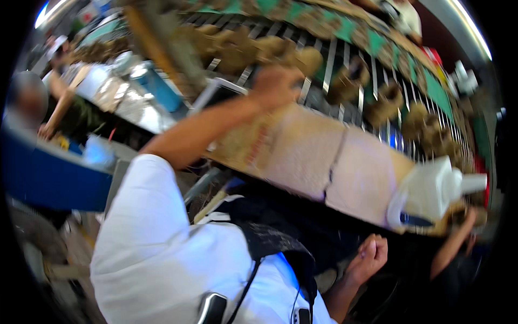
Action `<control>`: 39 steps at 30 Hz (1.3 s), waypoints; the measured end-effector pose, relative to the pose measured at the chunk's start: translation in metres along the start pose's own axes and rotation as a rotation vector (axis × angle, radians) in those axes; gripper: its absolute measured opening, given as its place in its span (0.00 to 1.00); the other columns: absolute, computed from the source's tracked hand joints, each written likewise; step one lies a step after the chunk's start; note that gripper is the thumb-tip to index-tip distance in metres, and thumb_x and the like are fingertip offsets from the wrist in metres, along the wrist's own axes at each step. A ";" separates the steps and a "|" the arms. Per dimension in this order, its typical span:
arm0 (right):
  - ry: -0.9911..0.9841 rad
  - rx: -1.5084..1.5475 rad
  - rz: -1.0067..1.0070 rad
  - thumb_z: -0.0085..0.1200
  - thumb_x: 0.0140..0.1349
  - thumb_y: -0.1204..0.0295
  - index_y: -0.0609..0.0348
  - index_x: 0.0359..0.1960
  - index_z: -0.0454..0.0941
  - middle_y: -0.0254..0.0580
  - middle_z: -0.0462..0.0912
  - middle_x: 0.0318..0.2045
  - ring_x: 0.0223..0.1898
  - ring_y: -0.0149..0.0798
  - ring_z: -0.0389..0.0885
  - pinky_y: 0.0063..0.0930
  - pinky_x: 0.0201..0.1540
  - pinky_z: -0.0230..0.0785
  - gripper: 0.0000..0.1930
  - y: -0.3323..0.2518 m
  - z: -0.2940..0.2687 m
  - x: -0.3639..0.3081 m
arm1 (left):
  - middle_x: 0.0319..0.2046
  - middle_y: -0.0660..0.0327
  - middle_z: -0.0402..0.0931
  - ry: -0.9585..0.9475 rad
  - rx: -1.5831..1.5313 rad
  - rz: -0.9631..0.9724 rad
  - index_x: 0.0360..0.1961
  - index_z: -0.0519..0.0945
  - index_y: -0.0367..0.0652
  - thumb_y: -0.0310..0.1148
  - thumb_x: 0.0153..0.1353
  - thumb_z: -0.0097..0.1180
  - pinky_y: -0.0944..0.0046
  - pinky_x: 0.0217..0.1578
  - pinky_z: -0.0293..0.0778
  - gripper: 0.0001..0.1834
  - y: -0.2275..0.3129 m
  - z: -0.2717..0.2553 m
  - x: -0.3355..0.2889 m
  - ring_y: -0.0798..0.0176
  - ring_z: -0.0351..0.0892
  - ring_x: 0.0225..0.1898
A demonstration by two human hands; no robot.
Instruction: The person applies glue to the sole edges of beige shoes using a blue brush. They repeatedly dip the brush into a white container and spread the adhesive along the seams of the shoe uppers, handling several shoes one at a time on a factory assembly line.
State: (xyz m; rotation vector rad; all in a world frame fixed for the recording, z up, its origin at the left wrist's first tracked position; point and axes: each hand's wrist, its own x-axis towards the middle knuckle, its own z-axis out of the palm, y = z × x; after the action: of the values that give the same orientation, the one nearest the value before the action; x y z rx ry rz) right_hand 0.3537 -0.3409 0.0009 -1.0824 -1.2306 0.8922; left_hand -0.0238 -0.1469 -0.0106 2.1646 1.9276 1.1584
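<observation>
My left arm stretches across the bench to the slatted conveyor. My left hand (276, 86) is just in front of a row of tan shoes (270, 51); motion smears its fingers, so whether it touches or grips a shoe does not show. Close to my body, low on the right, my right hand (370, 257) hangs in front of the bench edge, fingers curled into a loose fist with nothing visible in it. Between the hands lies the worn cardboard-covered bench top (302, 146).
A white plastic bottle (431, 189) sits on the bench's right end. More brown shoes (386, 102) line the conveyor. At left stand a blue cylindrical container (156, 86) and a blue curved bin (48, 167). Other people work at left, far right and behind the conveyor.
</observation>
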 end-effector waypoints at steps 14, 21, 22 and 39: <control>0.589 -0.117 0.080 0.49 0.59 0.74 0.57 0.20 0.63 0.32 0.64 0.16 0.19 0.24 0.59 0.18 0.22 0.48 0.11 -0.012 -0.087 -0.040 | 0.56 0.57 0.70 -0.893 1.148 -0.110 0.63 0.59 0.47 0.51 0.40 0.70 0.44 0.50 0.69 0.51 -0.030 0.155 0.152 0.52 0.70 0.58; 0.574 -0.028 0.037 0.49 0.60 0.75 0.56 0.21 0.62 0.32 0.63 0.17 0.18 0.22 0.59 0.16 0.21 0.49 0.11 -0.019 -0.103 0.007 | 0.50 0.47 0.73 -0.675 0.901 -0.236 0.70 0.46 0.41 0.57 0.36 0.71 0.54 0.45 0.73 0.65 0.007 0.102 0.148 0.51 0.75 0.50; 0.551 -0.010 0.002 0.49 0.60 0.76 0.56 0.21 0.62 0.31 0.63 0.17 0.18 0.21 0.58 0.15 0.20 0.48 0.11 -0.020 -0.102 0.017 | 0.49 0.47 0.73 -0.577 0.873 -0.217 0.70 0.45 0.43 0.56 0.36 0.71 0.54 0.44 0.73 0.66 0.011 0.086 0.145 0.50 0.75 0.49; 0.720 -0.217 0.041 0.65 0.54 0.69 0.67 0.50 0.73 0.42 0.74 0.40 0.31 0.25 0.74 0.15 0.32 0.70 0.24 0.031 -0.162 0.079 | 0.52 0.50 0.69 0.185 -0.208 0.443 0.58 0.62 0.32 0.33 0.37 0.78 0.58 0.53 0.72 0.48 0.161 0.004 0.009 0.57 0.72 0.51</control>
State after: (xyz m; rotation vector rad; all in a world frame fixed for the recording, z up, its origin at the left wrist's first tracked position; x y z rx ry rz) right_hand 0.5261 -0.2813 -0.0086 -1.4400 -0.7055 0.3341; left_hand 0.1145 -0.1757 0.0666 2.5104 1.3278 1.5896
